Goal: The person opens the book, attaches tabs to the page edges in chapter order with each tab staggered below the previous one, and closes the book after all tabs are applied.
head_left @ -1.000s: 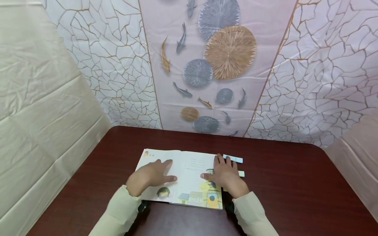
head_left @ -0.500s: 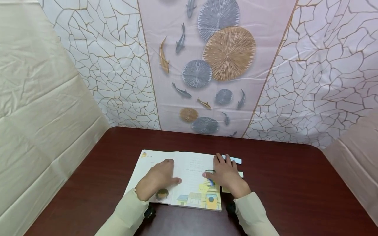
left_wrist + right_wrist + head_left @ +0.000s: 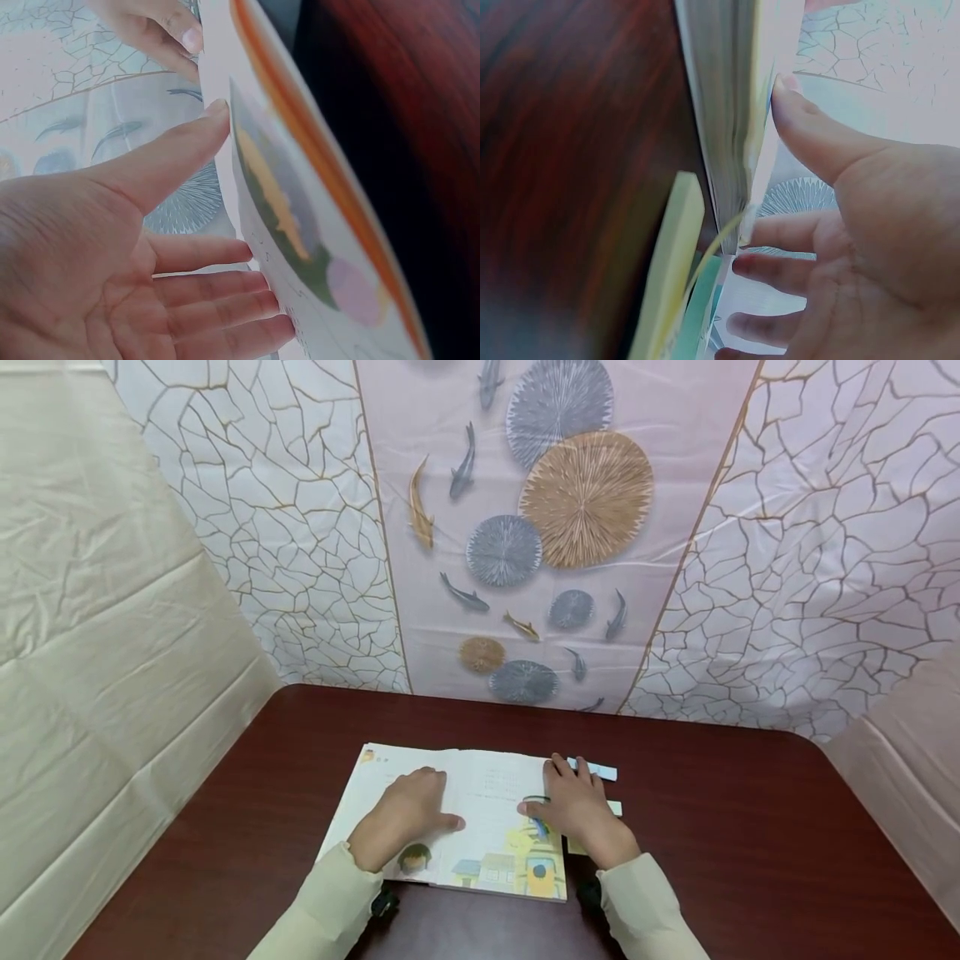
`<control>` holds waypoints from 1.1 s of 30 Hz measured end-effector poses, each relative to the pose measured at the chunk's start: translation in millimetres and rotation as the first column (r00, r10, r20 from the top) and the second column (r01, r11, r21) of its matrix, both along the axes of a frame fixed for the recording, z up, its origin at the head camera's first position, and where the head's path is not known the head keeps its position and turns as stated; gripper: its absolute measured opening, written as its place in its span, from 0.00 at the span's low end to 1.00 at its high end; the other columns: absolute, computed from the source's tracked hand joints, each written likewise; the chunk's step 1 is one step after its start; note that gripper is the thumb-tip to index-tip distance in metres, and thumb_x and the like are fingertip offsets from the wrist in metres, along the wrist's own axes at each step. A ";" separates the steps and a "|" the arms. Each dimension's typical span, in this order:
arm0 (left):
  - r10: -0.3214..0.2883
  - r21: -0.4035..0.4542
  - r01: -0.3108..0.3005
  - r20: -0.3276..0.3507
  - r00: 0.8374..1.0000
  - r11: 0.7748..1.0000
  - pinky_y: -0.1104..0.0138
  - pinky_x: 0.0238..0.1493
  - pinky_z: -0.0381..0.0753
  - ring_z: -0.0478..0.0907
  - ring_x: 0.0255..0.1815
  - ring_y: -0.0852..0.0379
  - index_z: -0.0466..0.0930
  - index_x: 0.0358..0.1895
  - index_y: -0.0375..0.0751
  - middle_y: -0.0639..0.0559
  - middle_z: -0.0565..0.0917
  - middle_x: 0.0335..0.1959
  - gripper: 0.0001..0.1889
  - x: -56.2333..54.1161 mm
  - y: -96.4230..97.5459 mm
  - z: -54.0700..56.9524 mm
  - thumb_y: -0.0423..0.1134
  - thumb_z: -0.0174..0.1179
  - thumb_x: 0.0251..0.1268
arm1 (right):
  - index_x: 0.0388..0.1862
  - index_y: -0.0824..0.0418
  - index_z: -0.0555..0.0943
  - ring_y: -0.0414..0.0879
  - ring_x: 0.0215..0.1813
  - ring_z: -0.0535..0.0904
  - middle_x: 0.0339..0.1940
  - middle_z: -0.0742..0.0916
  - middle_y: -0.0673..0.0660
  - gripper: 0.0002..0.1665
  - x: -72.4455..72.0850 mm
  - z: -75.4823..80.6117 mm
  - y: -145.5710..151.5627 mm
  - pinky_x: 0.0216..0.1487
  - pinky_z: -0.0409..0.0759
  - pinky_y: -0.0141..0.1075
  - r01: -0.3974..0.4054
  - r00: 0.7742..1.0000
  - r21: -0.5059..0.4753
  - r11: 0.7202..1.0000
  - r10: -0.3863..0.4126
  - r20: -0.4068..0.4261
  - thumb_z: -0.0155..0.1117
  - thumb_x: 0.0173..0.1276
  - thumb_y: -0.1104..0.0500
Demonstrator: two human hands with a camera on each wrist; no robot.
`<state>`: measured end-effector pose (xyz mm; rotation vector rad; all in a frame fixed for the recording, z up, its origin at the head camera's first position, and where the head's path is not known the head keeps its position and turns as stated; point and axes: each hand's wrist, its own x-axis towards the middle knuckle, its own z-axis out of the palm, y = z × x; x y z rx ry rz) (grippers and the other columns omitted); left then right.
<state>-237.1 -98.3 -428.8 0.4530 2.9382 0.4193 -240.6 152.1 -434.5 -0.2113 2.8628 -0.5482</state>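
An open picture book (image 3: 480, 839) with white pages lies on the table, its fold running between my hands. My left hand (image 3: 408, 810) rests on the left page near the fold, thumb reaching past it toward the right page. Seen from the left wrist, the fingers (image 3: 217, 311) are straight with tips against the page. My right hand (image 3: 577, 814) lies over the right page's outer edge, thumb on the page and fingers spread. From the right wrist, the thumb of the right hand (image 3: 885, 217) touches the page beside the thick stack of page edges (image 3: 724, 97).
Past the book's right edge poke a blue paper strip (image 3: 603, 772), a pale green one (image 3: 616, 808) and a yellow pad (image 3: 576, 846). The dark red-brown table (image 3: 750, 843) extends to both sides. A patterned cloth (image 3: 525, 568) hangs behind it.
My left hand has shifted right toward the fold, its fingers closer together. More of the left page's outer edge now shows. The right hand has stayed nearly in place.
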 end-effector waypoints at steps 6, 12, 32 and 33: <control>0.005 -0.006 -0.005 -0.007 1.000 1.000 0.51 0.44 0.84 0.82 0.37 0.46 0.83 0.53 0.29 0.42 0.84 0.40 0.31 1.2 1.4 2.3 0.52 0.80 0.57 | 0.77 0.67 0.72 0.72 0.77 0.60 0.75 0.70 0.74 0.46 -2.0 2.4 -3.2 0.73 0.64 0.65 0.027 0.997 -0.043 0.999 -0.029 -0.066 0.77 0.68 0.45; 0.001 -0.001 -0.001 -0.019 1.000 1.000 0.50 0.43 0.84 0.81 0.35 0.46 0.83 0.49 0.31 0.44 0.83 0.38 0.29 -2.7 4.1 4.8 0.52 0.80 0.57 | 0.80 0.67 0.63 0.55 0.47 0.85 0.52 0.86 0.63 0.49 -4.6 13.5 -0.5 0.51 0.82 0.50 0.083 0.995 -0.315 0.946 -0.094 -0.022 0.77 0.70 0.52; 0.002 -0.041 -0.004 -0.045 0.999 0.999 0.49 0.42 0.85 0.84 0.38 0.40 0.83 0.54 0.31 0.42 0.85 0.43 0.34 1.3 -0.3 1.5 0.56 0.80 0.55 | 0.81 0.69 0.60 0.57 0.61 0.85 0.64 0.82 0.67 0.43 -5.2 9.8 7.3 0.56 0.86 0.49 0.218 0.955 -0.840 0.497 0.070 0.289 0.39 0.88 0.36; 0.002 -0.042 -0.003 -0.044 0.999 0.999 0.49 0.42 0.85 0.84 0.38 0.40 0.83 0.54 0.31 0.42 0.85 0.43 0.34 1.6 -0.8 0.4 0.56 0.80 0.55 | 0.83 0.68 0.59 0.58 0.63 0.84 0.66 0.81 0.67 0.42 -4.6 7.7 6.6 0.58 0.85 0.50 0.224 0.955 -0.834 0.504 0.058 0.292 0.41 0.88 0.37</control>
